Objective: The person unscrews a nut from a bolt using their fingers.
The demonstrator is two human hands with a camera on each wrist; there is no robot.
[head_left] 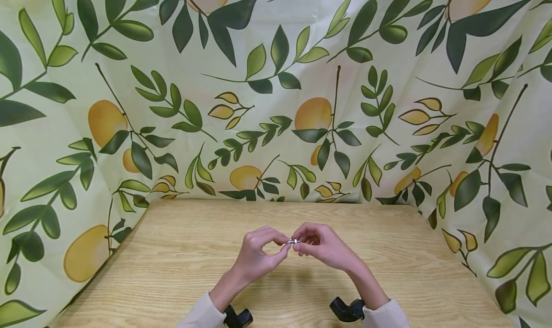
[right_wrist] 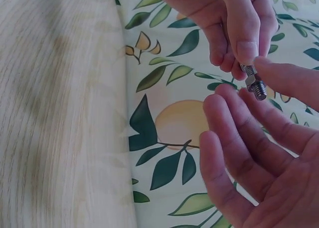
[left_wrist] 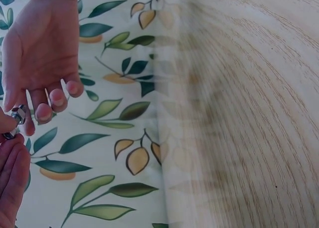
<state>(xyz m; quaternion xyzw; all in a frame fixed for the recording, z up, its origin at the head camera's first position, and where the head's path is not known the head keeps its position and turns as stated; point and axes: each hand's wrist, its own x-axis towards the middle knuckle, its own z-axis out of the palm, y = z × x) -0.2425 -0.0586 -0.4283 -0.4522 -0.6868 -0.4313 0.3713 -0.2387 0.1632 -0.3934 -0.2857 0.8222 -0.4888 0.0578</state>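
A small silver threaded bolt with a hex nut on it is held between the two hands, above the wooden table. My left hand pinches one end of the bolt between thumb and fingertips, hiding that end. At the other end, the thumb and index finger of my right hand are at the nut, one on each side. The other fingers of the right hand are loosely bent and spread apart in the right wrist view. In the left wrist view the nut shows between the hands as a shiny bit of metal.
The wooden table lies beneath the hands. A cloth printed with leaves and fruit hangs behind it and along both sides. Black wrist devices are worn at both sleeves.
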